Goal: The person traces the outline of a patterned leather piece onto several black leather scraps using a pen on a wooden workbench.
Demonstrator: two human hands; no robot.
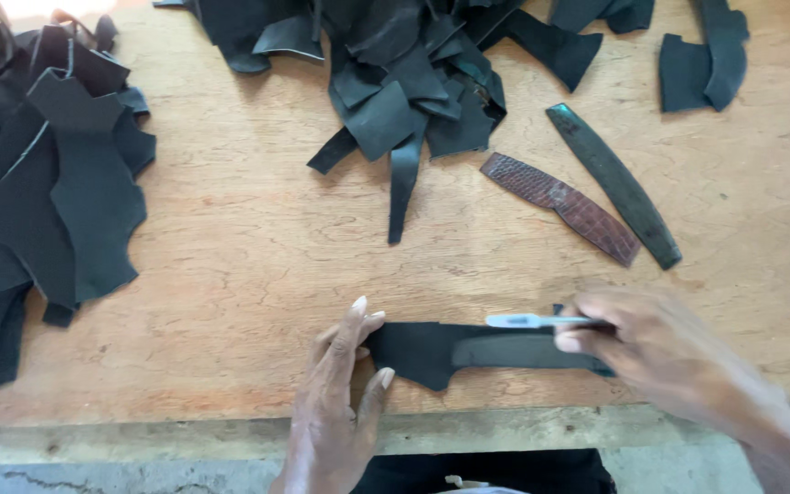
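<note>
Nearest us, our left hand (336, 402) lies flat with the fingers spread, pressing down the left end of a piece of black leather (418, 352) that rests near the front edge of the wooden workbench (249, 265). A dark curved strip (528, 350) lies on top of the leather, running to its right. Our right hand (665, 352) is closed around a slim pale-handled knife (528, 321), its blade pointing left over the strip's upper edge — whether the tip touches the leather we cannot tell.

We judge the step in hand to be cutting the leather around the strip, used as a pattern. The next move calls for firm pressure from the left hand so the piece does not creep, and a steady draw of the blade close along the strip's edge — clear of the fingertips.

Beyond the leather, farther back and to the right, lie a brown textured strip (561, 207) and a dark green strip (614, 183) side by side. Behind those sits a heap of black offcuts (413, 73); well to the left of the leather, a stack of larger black hides (38, 183).
</note>
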